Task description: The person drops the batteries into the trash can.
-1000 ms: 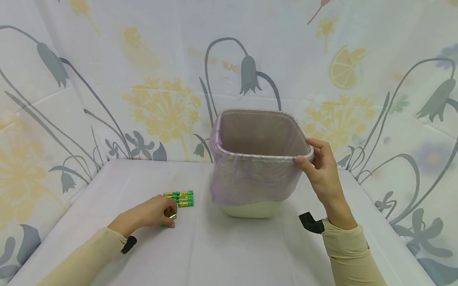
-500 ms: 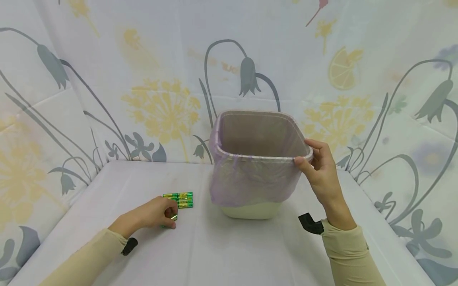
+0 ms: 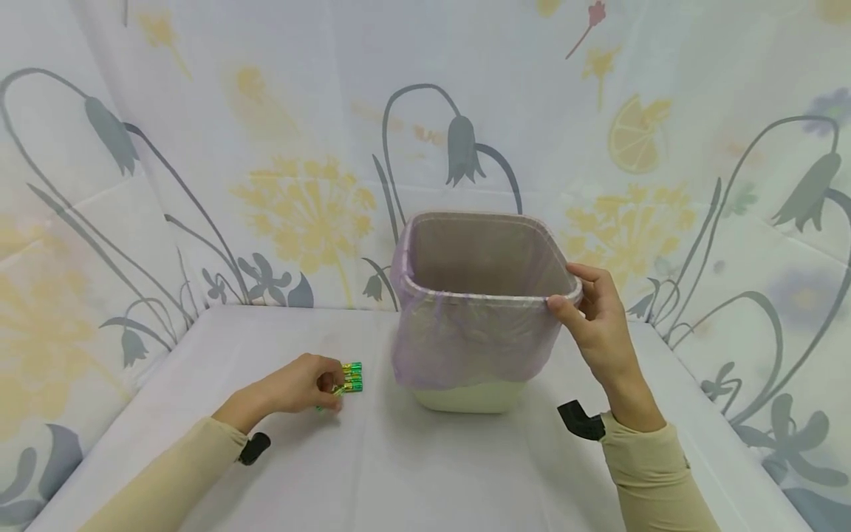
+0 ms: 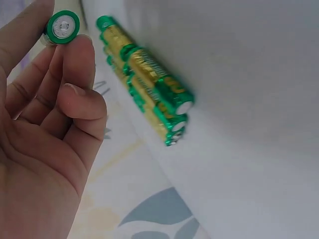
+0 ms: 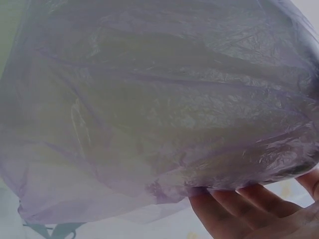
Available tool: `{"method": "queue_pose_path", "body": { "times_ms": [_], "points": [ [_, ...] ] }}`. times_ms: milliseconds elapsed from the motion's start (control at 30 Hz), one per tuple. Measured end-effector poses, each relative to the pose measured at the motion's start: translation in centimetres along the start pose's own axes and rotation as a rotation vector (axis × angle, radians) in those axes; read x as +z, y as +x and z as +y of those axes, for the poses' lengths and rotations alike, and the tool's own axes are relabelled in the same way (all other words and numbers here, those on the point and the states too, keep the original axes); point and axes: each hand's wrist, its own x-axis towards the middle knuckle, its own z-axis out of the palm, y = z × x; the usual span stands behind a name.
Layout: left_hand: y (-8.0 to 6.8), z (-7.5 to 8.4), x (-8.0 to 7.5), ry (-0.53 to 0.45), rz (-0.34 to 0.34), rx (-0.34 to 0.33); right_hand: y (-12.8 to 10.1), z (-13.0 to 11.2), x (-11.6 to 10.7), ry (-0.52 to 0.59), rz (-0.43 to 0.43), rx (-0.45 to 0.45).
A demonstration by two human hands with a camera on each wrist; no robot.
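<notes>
Pinching one battery (image 4: 64,26), gripping the lined bin (image 3: 468,400).
Your left hand (image 3: 292,388) holds that battery at the fingertips (image 4: 79,52), beside the grouped batteries (image 4: 152,79) on the desk (image 3: 399,473); your right hand (image 3: 603,336) clasps the bin's rim (image 3: 492,299). The head view half hides your pinch, but a light, level hold clear of the others seems wisest.

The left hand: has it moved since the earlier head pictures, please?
Yes: the left hand has moved up and rightward in view, closer to the bin.
</notes>
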Motion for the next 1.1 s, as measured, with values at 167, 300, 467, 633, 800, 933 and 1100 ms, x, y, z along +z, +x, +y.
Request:
{"method": "queue_pose_path", "body": {
  "times_ms": [167,300,467,633,800,933,1100],
  "points": [
    [0.7,0.8,-1.2,-0.027,0.034,0.016,0.0,0.0,-0.2,-0.029,-0.006,0.000],
    [1.0,1.8,-3.0,-0.084,0.067,-0.011,0.0,0.0,-0.2,-0.044,-0.015,0.010],
    [1.8,4.1,-6.8,-0.166,0.125,0.004,-0.1,0.2,-0.2,-0.050,-0.009,0.016],
    [2.9,7.2,-10.7,-0.214,0.209,0.088,0.0,0.2,0.0,-0.047,-0.013,0.014],
    [4.7,11.0,-13.4,-0.208,0.249,0.155,0.1,0.2,0.0,-0.041,-0.013,0.007],
    [6.8,13.8,-14.7,-0.215,0.252,0.211,0.1,0.1,0.0,-0.040,-0.005,0.001],
    [9.6,16.8,-14.9,-0.269,0.226,0.248,0.1,0.1,0.0,-0.022,0.000,-0.006]
  ]
}}
